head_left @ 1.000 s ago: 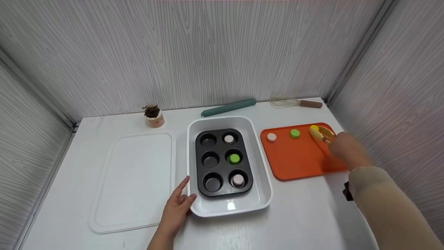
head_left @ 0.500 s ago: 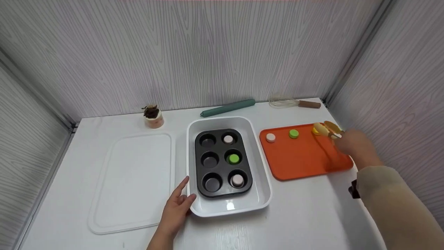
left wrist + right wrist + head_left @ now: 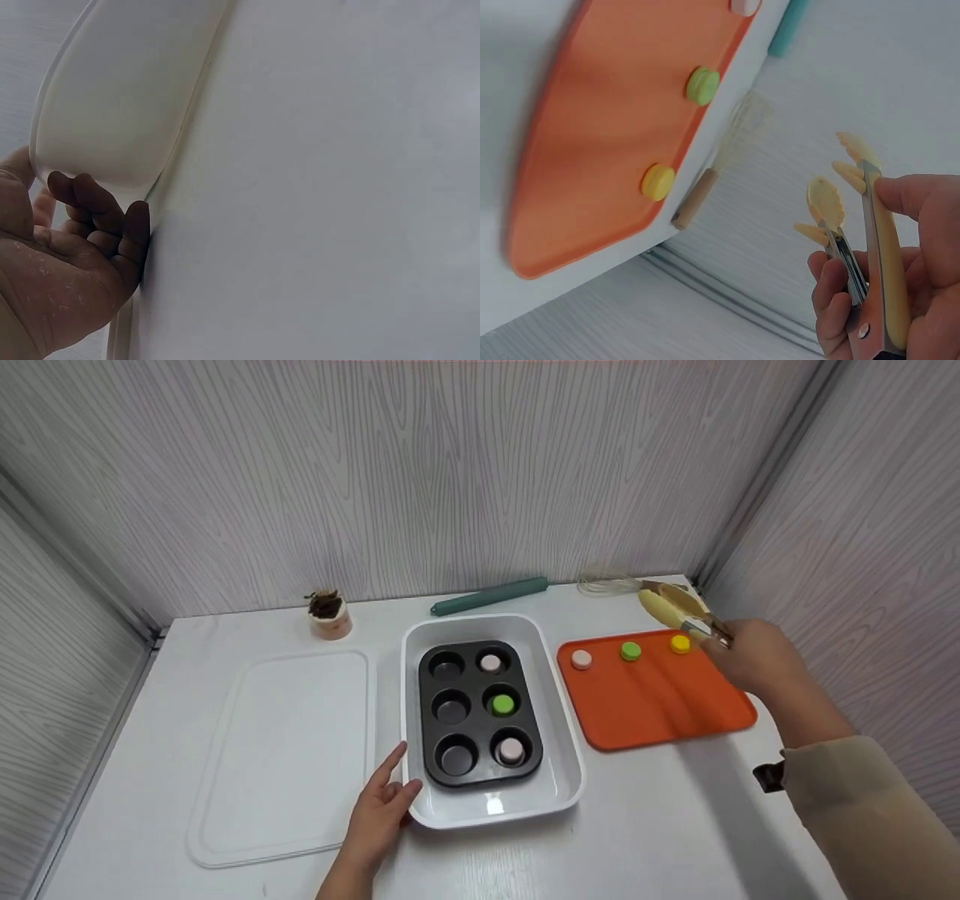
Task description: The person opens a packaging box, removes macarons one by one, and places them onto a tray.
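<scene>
My right hand point(image 3: 757, 660) grips a pair of kitchen tongs point(image 3: 881, 262) with cream tips. The tips stand apart with nothing between them, raised above the far edge of an orange tray point(image 3: 660, 712). Along that edge lie a pink macaron point(image 3: 581, 660), a green macaron point(image 3: 631, 651) and a yellow macaron point(image 3: 680, 644). My left hand point(image 3: 377, 817) holds the near left corner of a white basin point(image 3: 525, 802), thumb at the rim and fingers against the outer wall. Inside the basin sits a dark muffin tin point(image 3: 480, 712); its right column holds two pink macarons and a green one.
A white lid-like tray point(image 3: 292, 757) lies left of the basin. Behind stand a small potted plant point(image 3: 330, 619), a green rolling pin point(image 3: 491, 596) and a whisk point(image 3: 607, 583). Grey panels enclose the table at the back and sides.
The tongs have risen away from the yellow macaron, which stays on the orange tray. My right hand has lifted with them. My left hand keeps its place on the basin.
</scene>
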Demonstrator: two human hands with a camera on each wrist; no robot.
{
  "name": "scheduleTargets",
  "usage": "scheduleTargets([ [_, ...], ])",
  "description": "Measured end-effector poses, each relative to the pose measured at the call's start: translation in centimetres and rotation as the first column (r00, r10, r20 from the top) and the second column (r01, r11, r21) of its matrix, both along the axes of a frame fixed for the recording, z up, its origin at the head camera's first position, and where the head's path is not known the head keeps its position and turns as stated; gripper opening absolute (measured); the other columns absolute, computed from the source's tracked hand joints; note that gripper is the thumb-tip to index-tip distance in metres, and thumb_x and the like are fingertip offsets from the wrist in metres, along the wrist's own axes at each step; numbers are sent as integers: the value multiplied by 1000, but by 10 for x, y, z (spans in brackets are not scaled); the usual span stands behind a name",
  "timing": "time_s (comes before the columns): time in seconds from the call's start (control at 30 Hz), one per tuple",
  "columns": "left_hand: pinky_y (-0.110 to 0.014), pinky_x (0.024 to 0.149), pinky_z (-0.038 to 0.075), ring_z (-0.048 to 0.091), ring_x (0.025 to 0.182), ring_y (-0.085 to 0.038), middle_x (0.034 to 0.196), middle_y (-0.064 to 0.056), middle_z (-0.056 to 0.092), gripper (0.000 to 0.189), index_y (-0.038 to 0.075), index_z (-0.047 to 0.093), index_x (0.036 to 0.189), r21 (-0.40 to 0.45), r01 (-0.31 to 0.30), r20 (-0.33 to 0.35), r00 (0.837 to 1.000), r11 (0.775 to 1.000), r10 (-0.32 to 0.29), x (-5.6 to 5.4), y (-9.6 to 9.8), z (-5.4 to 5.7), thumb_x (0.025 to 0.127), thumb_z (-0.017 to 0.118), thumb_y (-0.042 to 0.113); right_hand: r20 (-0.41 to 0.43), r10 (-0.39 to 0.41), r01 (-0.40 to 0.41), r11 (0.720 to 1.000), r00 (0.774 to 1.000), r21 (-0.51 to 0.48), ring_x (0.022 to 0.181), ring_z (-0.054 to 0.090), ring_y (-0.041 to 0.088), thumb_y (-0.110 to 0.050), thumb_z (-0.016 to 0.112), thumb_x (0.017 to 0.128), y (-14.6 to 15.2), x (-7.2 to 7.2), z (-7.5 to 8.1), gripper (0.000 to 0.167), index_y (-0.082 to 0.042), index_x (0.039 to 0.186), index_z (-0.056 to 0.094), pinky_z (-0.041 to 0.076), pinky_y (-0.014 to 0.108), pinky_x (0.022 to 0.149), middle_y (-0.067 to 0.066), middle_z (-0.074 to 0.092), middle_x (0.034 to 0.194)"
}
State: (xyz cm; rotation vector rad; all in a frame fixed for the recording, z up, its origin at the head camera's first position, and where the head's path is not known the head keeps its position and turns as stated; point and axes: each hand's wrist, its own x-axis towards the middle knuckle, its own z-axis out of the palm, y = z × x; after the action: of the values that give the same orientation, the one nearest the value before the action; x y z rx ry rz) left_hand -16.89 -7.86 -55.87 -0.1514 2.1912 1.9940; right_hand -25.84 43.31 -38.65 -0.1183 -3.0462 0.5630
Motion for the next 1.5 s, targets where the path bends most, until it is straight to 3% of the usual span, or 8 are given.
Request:
scheduleTargets([
  [0.13, -24, 59, 41, 46, 62, -14, 74, -5, 62, 69, 15, 37, 166, 4, 0, -6, 1000, 1000, 0, 0, 0, -1, 104, 68, 12, -25, 89, -89, 996, 996, 0, 71, 56, 30, -33, 61, 106, -22, 10, 6, 35, 0, 97, 67, 43, 41, 63, 11, 60, 79],
  [0.33, -23, 58, 40, 44, 61, -14, 72, -3, 60, 69, 13, 38, 166, 2, -2, -12, 1000, 1000, 2, 0, -1, -1, 104, 68, 12, -46, 193, -193, 981, 980, 10, 72, 54, 28, -31, 66, 104, -52, 23, 12, 39, 2, 124, 71, 42, 40, 63, 11, 63, 84],
  [0.5, -24, 59, 41, 45, 61, -14, 72, -5, 61, 68, 13, 38, 165, -10, -7, -8, 1000, 1000, 7, 1, 0, 0, 104, 68, 13, -80, 249, -245, 968, 965, 54, 74, 53, 26, -31, 70, 102, -74, 36, 10, 29, -4, 113, 73, 42, 42, 66, 6, 60, 82],
  [0.57, -25, 60, 41, 46, 62, -15, 73, -6, 62, 68, 13, 38, 165, -23, -8, -6, 1000, 1000, 8, 0, 0, 0, 104, 68, 14, -70, 263, -259, 963, 962, 70, 79, 55, 26, -32, 71, 101, -83, 41, 6, 33, -3, 118, 73, 46, 44, 71, 7, 64, 88],
  [0.73, -25, 60, 42, 48, 63, -16, 75, -8, 65, 67, 13, 38, 165, -38, -9, -3, 1000, 999, 9, 0, 1, 0, 104, 67, 14, 14, 294, -294, 951, 956, 94, 94, 61, 30, -35, 75, 99, -103, 54, -3, 53, 2, 137, 67, 54, 53, 83, 14, 70, 113],
  [0.83, -25, 60, 42, 49, 63, -16, 75, -9, 64, 67, 13, 39, 165, -40, -13, -7, 1000, 999, 13, 0, 0, -1, 104, 67, 14, 59, 323, -328, 939, 944, 105, 94, 63, 28, -36, 76, 99, -116, 57, -10, 52, 0, 136, 68, 57, 52, 84, 14, 69, 117],
  [1.2, -24, 59, 41, 45, 61, -13, 70, -2, 59, 68, 11, 38, 165, 4, -8, -9, 1000, 1000, 8, 0, -1, -1, 104, 68, 12, 182, 410, -442, 875, 894, 197, 80, 61, 15, -40, 81, 95, -152, 62, -34, 45, -10, 128, 76, 56, 38, 71, 0, 66, 99],
  [1.5, -24, 59, 40, 46, 60, -14, 72, -4, 61, 68, 10, 36, 165, 17, -8, -17, 1000, 1000, 8, 0, -1, -2, 105, 68, 14, 288, 351, -422, 876, 891, 236, 70, 56, 16, -38, 84, 92, -167, 59, -40, 40, -10, 119, 77, 51, 34, 61, -1, 61, 91],
])
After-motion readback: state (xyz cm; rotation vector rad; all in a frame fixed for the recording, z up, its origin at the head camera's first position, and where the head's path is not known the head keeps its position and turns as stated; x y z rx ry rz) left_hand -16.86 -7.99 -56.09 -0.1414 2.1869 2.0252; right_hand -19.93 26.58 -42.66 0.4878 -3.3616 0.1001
